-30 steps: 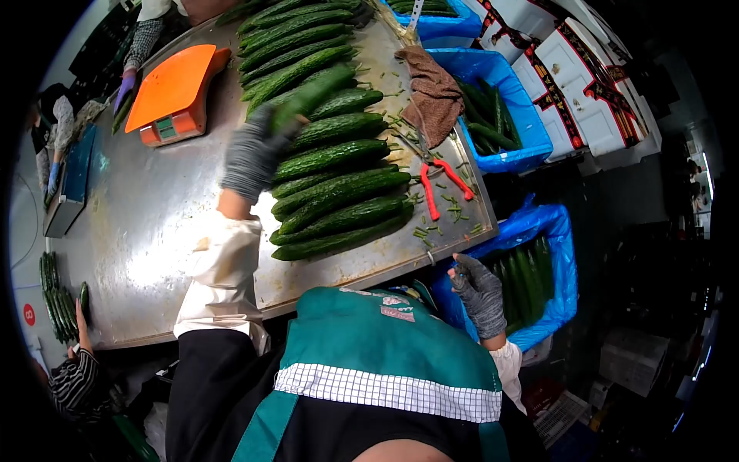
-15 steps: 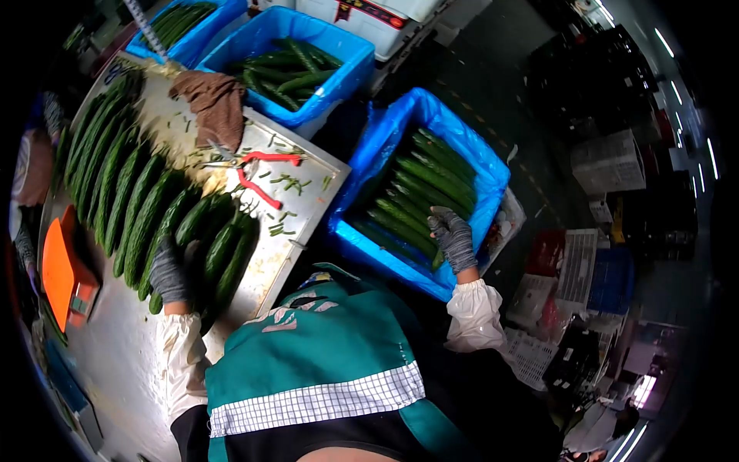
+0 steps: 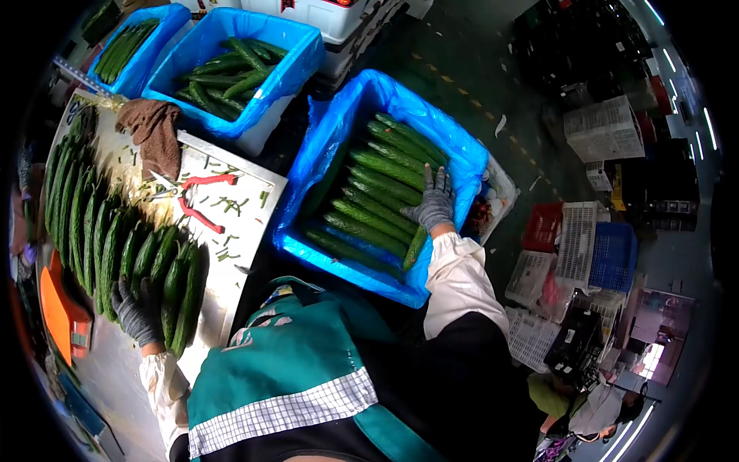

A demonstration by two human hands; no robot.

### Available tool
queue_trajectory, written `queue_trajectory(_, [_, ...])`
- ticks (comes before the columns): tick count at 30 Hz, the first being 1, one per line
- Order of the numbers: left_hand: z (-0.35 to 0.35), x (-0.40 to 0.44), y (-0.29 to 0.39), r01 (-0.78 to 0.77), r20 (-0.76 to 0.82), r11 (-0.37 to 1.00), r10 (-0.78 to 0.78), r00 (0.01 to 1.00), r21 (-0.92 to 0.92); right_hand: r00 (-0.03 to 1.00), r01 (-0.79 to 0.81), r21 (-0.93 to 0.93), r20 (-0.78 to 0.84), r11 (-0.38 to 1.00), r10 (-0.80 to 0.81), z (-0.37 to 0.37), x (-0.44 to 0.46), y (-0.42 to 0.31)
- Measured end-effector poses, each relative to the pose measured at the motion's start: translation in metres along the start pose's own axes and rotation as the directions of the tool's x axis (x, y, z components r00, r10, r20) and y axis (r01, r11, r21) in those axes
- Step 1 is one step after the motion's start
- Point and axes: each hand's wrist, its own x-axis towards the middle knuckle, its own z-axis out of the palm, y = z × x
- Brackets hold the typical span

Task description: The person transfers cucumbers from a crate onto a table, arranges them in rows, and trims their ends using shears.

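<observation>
My left hand (image 3: 137, 314), in a grey knit glove, lies at the near ends of a long row of green cucumbers (image 3: 108, 231) on the metal table. Its thumb and fingers are apart, touching the cucumbers without closing round one. On the right, a blue-lined crate (image 3: 471, 189) holds cucumbers (image 3: 381, 181) laid side by side. My gloved right hand (image 3: 433, 202) rests with spread fingers on them by the crate's right wall. One short cucumber (image 3: 416, 248) lies at an angle just below that hand.
Red-handled pliers or shears (image 3: 202, 202) lie open among green trimmings beside a brown cloth (image 3: 152, 131). An orange tool or scale part (image 3: 58, 312) stands left. Another blue-lined crate (image 3: 304, 58) of cucumbers is behind the table. Plastic baskets (image 3: 577, 246) stand right.
The view has shifted, so the table and crates sit further left. My right hand has gone from curled to spread flat on the crate's cucumbers. My left hand's fingers have spread at the row.
</observation>
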Motion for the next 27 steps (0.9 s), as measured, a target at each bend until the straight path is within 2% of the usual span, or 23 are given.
queue_trajectory(1, [-0.005, 0.001, 0.003, 0.001, -0.048, 1.000, 0.000, 0.999, 0.016, 0.996, -0.030, -0.015, 0.085, 0.999, 0.031, -0.001, 0.004, 0.002])
queue_trajectory(3, [-0.019, 0.006, 0.018, -0.004, -0.085, 1.000, 0.004, 0.996, -0.006, 0.996, -0.029, -0.015, 0.084, 0.999, 0.030, 0.005, 0.009, 0.009])
queue_trajectory(5, [-0.031, 0.011, 0.035, -0.102, -0.163, 0.980, 0.074, 0.984, -0.170, 0.992, -0.001, -0.078, 0.122, 0.997, 0.011, 0.012, 0.008, 0.013])
queue_trajectory(7, [-0.044, 0.016, 0.077, -0.149, -0.212, 0.966, 0.104, 0.972, -0.210, 0.997, 0.013, -0.082, 0.073, 0.997, -0.007, 0.018, 0.013, 0.016])
queue_trajectory(9, [-0.054, 0.020, 0.123, -0.209, -0.092, 0.736, 0.197, 0.976, -0.644, 0.993, -0.007, -0.112, 0.119, 0.994, 0.020, 0.011, 0.021, 0.018])
queue_trajectory(11, [-0.036, 0.012, 0.163, -0.190, -0.051, 0.451, 0.303, 0.952, -0.872, 0.991, 0.041, -0.128, 0.129, 0.991, -0.025, 0.012, 0.028, 0.022])
queue_trajectory(13, [-0.042, 0.013, 0.216, -0.190, 0.101, 0.412, 0.589, 0.802, -0.891, 0.987, 0.089, -0.144, 0.144, 0.986, -0.068, 0.013, 0.032, 0.024])
queue_trajectory(14, [-0.029, 0.003, 0.241, -0.012, 0.200, 0.323, 0.614, 0.764, -0.946, 0.985, 0.108, -0.151, 0.153, 0.983, -0.085, 0.010, 0.032, 0.023])
queue_trajectory(15, [-0.016, 0.005, 0.264, -0.051, 0.232, 0.332, 0.753, 0.616, -0.942, 0.982, 0.126, -0.157, 0.161, 0.980, -0.100, 0.008, 0.031, 0.022])
queue_trajectory(16, [-0.011, 0.002, 0.288, 0.177, 0.422, 0.385, 0.776, 0.469, -0.906, 0.982, 0.120, -0.153, 0.164, 0.981, -0.094, 0.005, 0.030, 0.021])
queue_trajectory(17, [-0.004, -0.003, 0.311, 0.384, 0.567, 0.452, 0.776, 0.276, -0.805, 0.978, 0.125, -0.169, 0.185, 0.978, -0.093, 0.002, 0.030, 0.020])
queue_trajectory(19, [0.040, -0.024, 0.351, 0.564, 0.636, 0.500, 0.770, 0.058, -0.657, 0.974, 0.129, -0.182, 0.209, 0.975, -0.089, -0.005, 0.028, 0.018])
queue_trajectory(21, [0.051, -0.036, 0.381, 0.781, 0.672, 0.431, 0.740, -0.019, -0.453, 0.950, 0.143, -0.166, 0.301, 0.976, -0.088, -0.013, 0.025, 0.015])
queue_trajectory(22, [0.063, -0.043, 0.395, 0.781, 0.675, 0.431, 0.738, -0.017, -0.452, 0.945, 0.137, -0.161, 0.318, 0.977, -0.080, -0.014, 0.023, 0.014])
queue_trajectory(23, [0.077, -0.051, 0.409, 0.918, 0.710, 0.329, 0.699, -0.080, -0.221, 0.943, 0.142, -0.160, 0.321, 0.977, -0.085, -0.017, 0.021, 0.013])
queue_trajectory(24, [0.084, -0.055, 0.421, 0.980, 0.727, 0.195, 0.669, -0.153, 0.026, 0.934, 0.126, -0.119, 0.348, 0.985, -0.078, -0.020, 0.019, 0.011])
queue_trajectory(25, [0.092, -0.058, 0.431, 0.981, 0.729, 0.193, 0.667, -0.154, 0.031, 0.924, 0.107, -0.080, 0.376, 0.991, -0.069, -0.022, 0.015, 0.010])
queue_trajectory(27, [0.089, -0.057, 0.446, 0.977, 0.661, -0.068, 0.746, -0.084, 0.202, 0.914, 0.112, -0.085, 0.401, 0.990, -0.068, -0.020, 0.006, 0.005])
